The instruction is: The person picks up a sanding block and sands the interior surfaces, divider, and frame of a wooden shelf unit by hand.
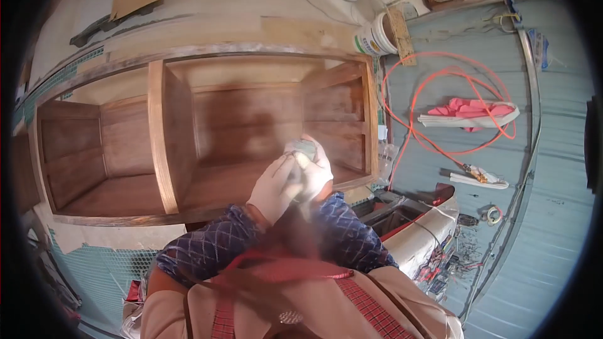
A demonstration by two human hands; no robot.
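Note:
My left hand [271, 189] and my right hand [319, 174], both in white gloves, come together in front of my chest. Between their closed fingers is a small grey-green pad [304, 147]; its exact kind is hard to make out, and the gloves cover part of it. Below and beyond the hands lies a brown wooden cabinet frame [162, 141], its open side facing up. An upright divider splits it into a smaller left compartment and a wider right one. The hands are over the near right part of the wider compartment. Patterned blue sleeves cover my forearms.
A white bucket [372, 39] stands beyond the frame's far right corner. On the blue floor at right lie a coiled orange hose [411, 127] and a red and white cloth bundle [471, 113]. A long toolbox-like case [427, 226] and scattered small tools sit at near right.

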